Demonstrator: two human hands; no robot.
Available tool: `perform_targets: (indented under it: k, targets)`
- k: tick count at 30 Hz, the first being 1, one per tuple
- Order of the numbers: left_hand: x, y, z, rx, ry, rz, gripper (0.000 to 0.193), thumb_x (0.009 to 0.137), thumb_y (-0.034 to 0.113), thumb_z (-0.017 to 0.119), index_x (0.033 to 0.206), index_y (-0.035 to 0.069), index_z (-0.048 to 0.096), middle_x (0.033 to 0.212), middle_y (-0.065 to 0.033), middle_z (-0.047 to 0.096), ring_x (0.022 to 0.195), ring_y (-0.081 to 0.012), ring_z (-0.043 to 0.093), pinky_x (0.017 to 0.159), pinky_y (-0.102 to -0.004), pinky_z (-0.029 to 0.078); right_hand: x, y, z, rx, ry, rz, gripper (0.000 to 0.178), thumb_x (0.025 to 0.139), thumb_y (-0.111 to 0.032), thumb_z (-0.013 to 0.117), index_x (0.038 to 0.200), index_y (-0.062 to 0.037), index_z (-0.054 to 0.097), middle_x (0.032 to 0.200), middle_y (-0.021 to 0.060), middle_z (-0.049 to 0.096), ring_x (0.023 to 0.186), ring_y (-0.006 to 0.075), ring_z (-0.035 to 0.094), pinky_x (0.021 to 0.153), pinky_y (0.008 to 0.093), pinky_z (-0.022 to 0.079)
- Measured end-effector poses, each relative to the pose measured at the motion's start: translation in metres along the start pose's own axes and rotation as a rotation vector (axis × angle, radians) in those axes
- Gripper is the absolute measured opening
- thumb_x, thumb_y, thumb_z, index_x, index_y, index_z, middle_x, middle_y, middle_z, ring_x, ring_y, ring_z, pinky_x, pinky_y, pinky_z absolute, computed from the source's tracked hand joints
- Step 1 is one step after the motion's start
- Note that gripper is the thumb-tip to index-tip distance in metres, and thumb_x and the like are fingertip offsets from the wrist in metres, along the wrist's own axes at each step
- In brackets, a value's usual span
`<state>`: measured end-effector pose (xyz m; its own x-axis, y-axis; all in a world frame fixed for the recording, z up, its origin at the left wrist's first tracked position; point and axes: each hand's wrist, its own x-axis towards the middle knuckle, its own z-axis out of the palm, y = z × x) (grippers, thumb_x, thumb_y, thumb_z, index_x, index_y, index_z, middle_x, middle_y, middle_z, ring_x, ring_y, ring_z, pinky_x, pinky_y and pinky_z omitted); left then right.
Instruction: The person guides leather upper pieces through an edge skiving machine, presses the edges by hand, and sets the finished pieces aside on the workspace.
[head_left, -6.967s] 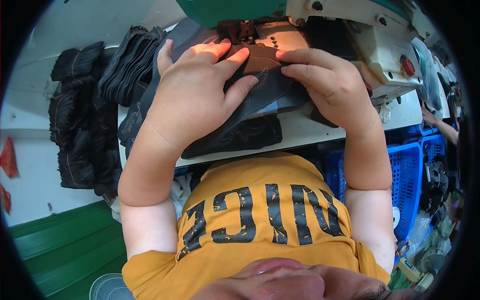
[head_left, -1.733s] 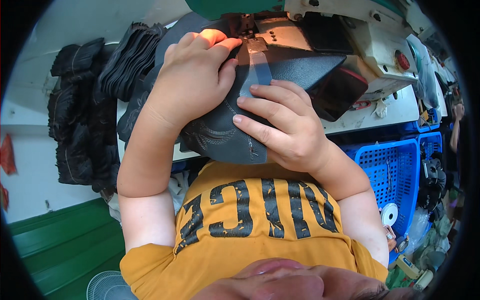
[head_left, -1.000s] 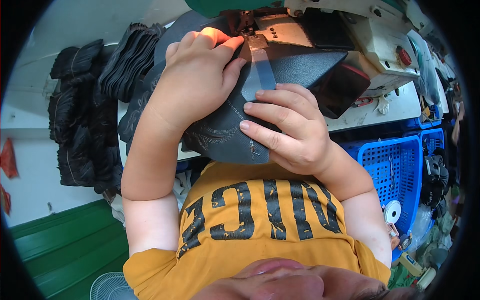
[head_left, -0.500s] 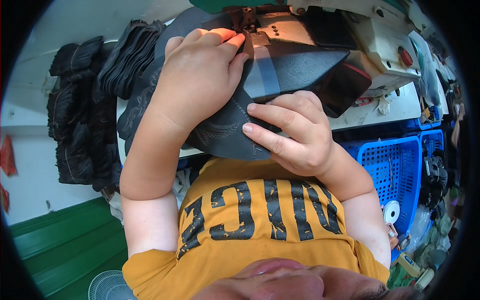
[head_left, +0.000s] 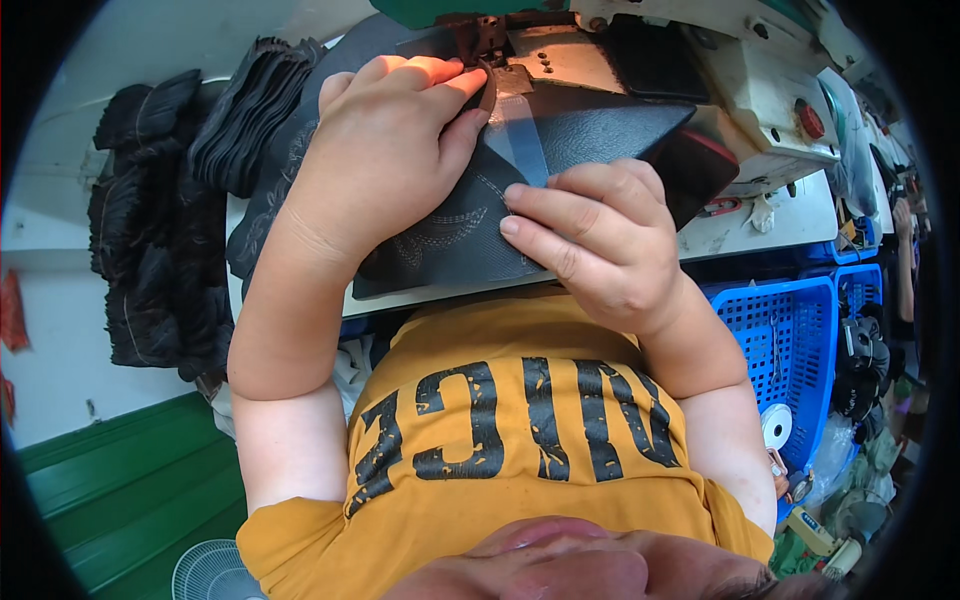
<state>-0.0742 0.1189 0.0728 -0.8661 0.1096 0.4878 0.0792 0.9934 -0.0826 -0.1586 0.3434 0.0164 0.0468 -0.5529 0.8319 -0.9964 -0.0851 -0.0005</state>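
Dark grey, leather-like material is forming the stitched piece (head_left: pixel 430 262), which is lying over the left part of the white worktable (head_left: pixel 725 235), from its near edge back toward the metal plate (head_left: pixel 560 60) of a green-and-cream machine (head_left: pixel 765 125). The left hand (head_left: pixel 400 165) is resting on it, fingers bent and close together; whether the thumb is pinching it, I cannot tell. The right hand (head_left: pixel 600 240) is touching its right side with two fingertips, half curled; the thumb is hiding, so its hold is unclear.

The piece is probably behaving as light, soft and bendy, with a faint sheen that might be turning slippery. Spread fingers beside the pale stitching (head_left: pixel 450 230) and a pinch at the outer border are seeming the best holds. Large black lettering is crossing the mustard shirt (head_left: pixel 420 338), upside down; no label is showing legibly on the piece.
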Motion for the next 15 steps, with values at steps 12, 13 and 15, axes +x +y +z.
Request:
perform_targets:
  k: [12,13,15]
  targets:
    - [0.000,0.005,-0.004,0.022,-0.055,-0.023,0.032,0.100,0.028,0.069,0.129,0.015,0.077,0.123,-0.0054,0.077,0.114,-0.0253,0.069,0.104,-0.0430,0.042,0.014,0.033,-0.011,0.107,-0.026,0.094,0.027,0.080,-0.001,0.068,0.107,-0.0029,0.075,0.113,0.0118,0.077,0.093,0.0319,0.075,0.080,0.0401,0.061]
    - [-0.001,0.007,-0.004,0.031,-0.055,-0.029,0.033,0.100,0.028,0.069,0.129,0.015,0.077,0.124,-0.0056,0.076,0.114,-0.0257,0.069,0.105,-0.0431,0.042,0.015,0.036,-0.012,0.099,-0.038,0.119,0.027,0.080,0.001,0.068,0.106,-0.0032,0.074,0.113,0.0122,0.077,0.094,0.0323,0.075,0.080,0.0398,0.061]
    - [-0.003,0.009,-0.004,0.040,-0.056,-0.033,0.033,0.101,0.029,0.069,0.129,0.016,0.077,0.124,-0.0058,0.076,0.114,-0.0260,0.069,0.106,-0.0432,0.042,0.019,0.041,-0.015,0.085,-0.053,0.151,0.028,0.079,0.005,0.068,0.105,-0.0040,0.074,0.112,0.0111,0.076,0.094,0.0327,0.075,0.079,0.0389,0.062]
